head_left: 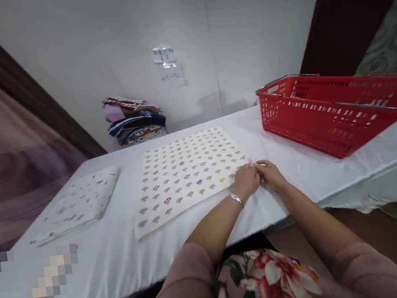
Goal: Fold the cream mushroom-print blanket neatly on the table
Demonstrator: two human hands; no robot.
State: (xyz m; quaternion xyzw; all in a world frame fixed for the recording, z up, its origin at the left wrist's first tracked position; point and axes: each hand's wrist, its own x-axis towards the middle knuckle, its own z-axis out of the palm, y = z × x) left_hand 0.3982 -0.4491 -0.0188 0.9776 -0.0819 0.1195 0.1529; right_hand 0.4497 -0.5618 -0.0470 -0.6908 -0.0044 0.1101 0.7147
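A cream cloth printed with small mushrooms [183, 174] lies flat on the white-covered table [125, 262]. Most of its mushrooms are greyish brown, with a few red, blue and yellow ones. At its near right corner, my left hand [247, 181] and my right hand [272, 175] are close together, fingers closed on the edge of the fabric. My fingertips partly hide that corner. A silver bracelet [237, 199] circles my left wrist.
To the left lies a folded white cloth with small prints [82, 198]. A red plastic basket [306, 122] with metal handles stands at the right. Folded fabrics [136, 120] are stacked by the back wall, left of paper signs [172, 75]. The bottom-left area is pixelated.
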